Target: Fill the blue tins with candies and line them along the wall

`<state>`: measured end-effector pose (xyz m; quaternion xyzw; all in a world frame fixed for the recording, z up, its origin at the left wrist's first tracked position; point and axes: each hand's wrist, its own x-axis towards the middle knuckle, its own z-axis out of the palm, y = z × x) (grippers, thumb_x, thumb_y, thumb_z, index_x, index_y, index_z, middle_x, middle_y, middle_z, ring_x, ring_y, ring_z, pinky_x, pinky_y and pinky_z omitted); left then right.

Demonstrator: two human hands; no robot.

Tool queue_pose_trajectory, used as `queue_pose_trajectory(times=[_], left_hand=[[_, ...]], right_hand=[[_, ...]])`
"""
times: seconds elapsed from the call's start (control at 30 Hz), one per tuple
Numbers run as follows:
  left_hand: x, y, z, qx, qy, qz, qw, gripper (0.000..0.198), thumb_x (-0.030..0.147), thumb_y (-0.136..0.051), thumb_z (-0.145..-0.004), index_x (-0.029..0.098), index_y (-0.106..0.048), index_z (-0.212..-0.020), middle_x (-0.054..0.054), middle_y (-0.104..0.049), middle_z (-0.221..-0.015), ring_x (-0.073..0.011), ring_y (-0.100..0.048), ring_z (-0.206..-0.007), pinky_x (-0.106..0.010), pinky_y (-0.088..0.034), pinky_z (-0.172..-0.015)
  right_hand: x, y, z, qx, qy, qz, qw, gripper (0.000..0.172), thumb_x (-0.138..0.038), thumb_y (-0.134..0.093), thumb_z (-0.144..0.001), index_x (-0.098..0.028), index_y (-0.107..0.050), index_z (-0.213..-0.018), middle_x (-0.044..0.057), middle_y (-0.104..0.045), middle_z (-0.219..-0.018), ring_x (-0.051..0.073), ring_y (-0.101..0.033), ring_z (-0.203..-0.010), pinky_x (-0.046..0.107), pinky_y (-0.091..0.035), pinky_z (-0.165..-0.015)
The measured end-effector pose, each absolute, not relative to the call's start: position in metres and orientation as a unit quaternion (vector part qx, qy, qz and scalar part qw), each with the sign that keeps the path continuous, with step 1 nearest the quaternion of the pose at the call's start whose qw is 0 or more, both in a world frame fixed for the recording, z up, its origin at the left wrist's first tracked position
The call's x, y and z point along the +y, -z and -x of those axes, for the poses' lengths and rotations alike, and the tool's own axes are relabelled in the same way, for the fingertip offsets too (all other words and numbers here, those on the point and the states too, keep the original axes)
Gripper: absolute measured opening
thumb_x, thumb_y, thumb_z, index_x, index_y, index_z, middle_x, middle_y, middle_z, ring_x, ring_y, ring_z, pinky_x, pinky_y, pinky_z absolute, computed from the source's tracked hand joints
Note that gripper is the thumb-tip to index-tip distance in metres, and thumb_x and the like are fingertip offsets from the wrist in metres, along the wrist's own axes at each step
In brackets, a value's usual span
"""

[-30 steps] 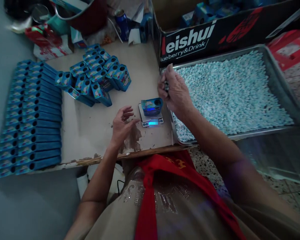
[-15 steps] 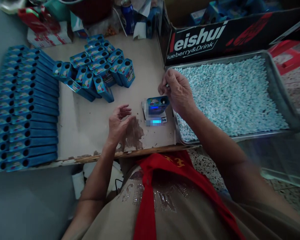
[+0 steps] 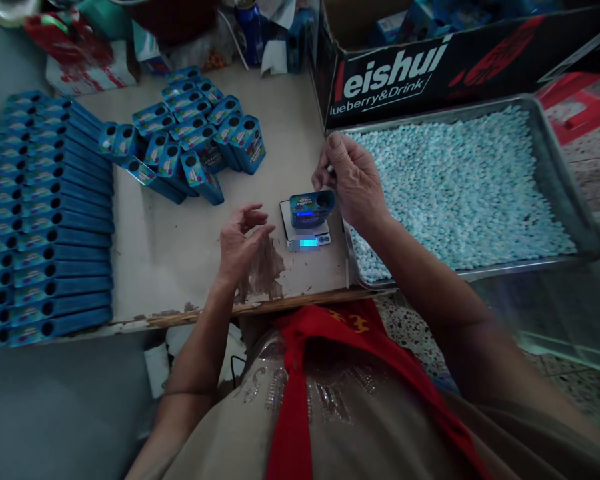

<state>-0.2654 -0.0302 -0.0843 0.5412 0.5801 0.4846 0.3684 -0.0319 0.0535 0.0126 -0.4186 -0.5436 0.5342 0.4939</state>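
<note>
A small blue box (image 3: 307,212) with a dark round hole in its top stands on a small digital scale (image 3: 291,230) with a lit blue display. My right hand (image 3: 353,177) is just above the box's right end, thumb and fingers pinched together. What they hold, if anything, is hidden. My left hand (image 3: 243,240) hovers over the table to the left of the scale, empty, with its fingers apart and slightly curled. Right of the scale, a metal tray (image 3: 587,227) holds a layer of small pale blue-white pellets (image 3: 460,193).
Stacked rows of blue boxes (image 3: 65,233) line the table's left side. A looser group of the same boxes (image 3: 195,133) stands at the back. A black printed carton (image 3: 390,80) is behind the tray. A blue can (image 3: 250,33) stands at the back.
A white pellet seen at the box's hole is no longer visible there. The white piece between my right fingertips no longer shows clearly. Both hands stay nearly in place; the view shifts slightly.
</note>
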Motion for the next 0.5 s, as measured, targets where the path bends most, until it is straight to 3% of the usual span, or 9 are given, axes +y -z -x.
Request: queue_pose_trajectory(times=[0.13,0.2,0.33,0.43,0.5], left_hand=[[-0.031,0.083,0.268,0.587,-0.486,-0.537,0.362,0.049,0.024,-0.096,-0.085,0.024,-0.077,-0.130,-0.005,-0.083,-0.112,-0.0222,-0.083,-0.106,-0.040,-0.071,-0.106],[-0.033,0.083,0.274,0.593,-0.483,-0.539,0.353,0.048,0.024,-0.096,-0.085,0.024,-0.077,-0.129,-0.005,-0.083,-0.110,-0.0223,-0.083,-0.106,-0.040,-0.071,-0.105],[-0.031,0.088,0.290,0.601,-0.480,-0.549,0.327,0.044,0.026,-0.095,-0.088,0.024,-0.076,-0.128,-0.004,-0.084,-0.110,-0.0220,-0.084,-0.106,-0.036,-0.071,-0.100],[-0.019,0.096,0.297,0.614,-0.479,-0.555,0.293,0.038,0.024,-0.093,-0.090,0.024,-0.077,-0.124,-0.003,-0.084,-0.110,-0.0202,-0.083,-0.103,-0.032,-0.070,-0.097],[-0.005,0.102,0.299,0.625,-0.484,-0.553,0.264,0.034,0.019,-0.092,-0.090,0.023,-0.078,-0.120,-0.002,-0.083,-0.105,-0.0180,-0.082,-0.097,-0.029,-0.069,-0.092]], right_hand=[[0.067,-0.017,0.000,-0.468,-0.533,0.493,0.504,0.065,-0.090,-0.058,-0.111,-0.031,-0.042,-0.087,-0.001,-0.046,-0.081,0.022,-0.045,-0.071,0.035,-0.043,-0.063],[0.075,-0.017,-0.029,-0.400,-0.542,0.526,0.519,0.061,-0.082,-0.058,-0.115,-0.031,-0.041,-0.087,-0.002,-0.043,-0.079,0.020,-0.038,-0.068,0.034,-0.040,-0.062],[0.075,-0.008,-0.076,-0.267,-0.544,0.596,0.526,0.041,-0.038,-0.052,-0.127,-0.029,-0.047,-0.087,-0.002,-0.045,-0.081,0.016,-0.041,-0.067,0.030,-0.040,-0.063],[0.059,-0.001,-0.090,-0.202,-0.579,0.619,0.490,0.041,0.002,-0.041,-0.116,-0.022,-0.057,-0.086,0.002,-0.054,-0.089,0.011,-0.052,-0.071,0.025,-0.041,-0.066],[0.049,-0.001,-0.094,-0.187,-0.616,0.610,0.462,0.046,0.014,-0.036,-0.106,-0.018,-0.063,-0.088,0.003,-0.056,-0.090,0.008,-0.051,-0.068,0.022,-0.038,-0.063]])
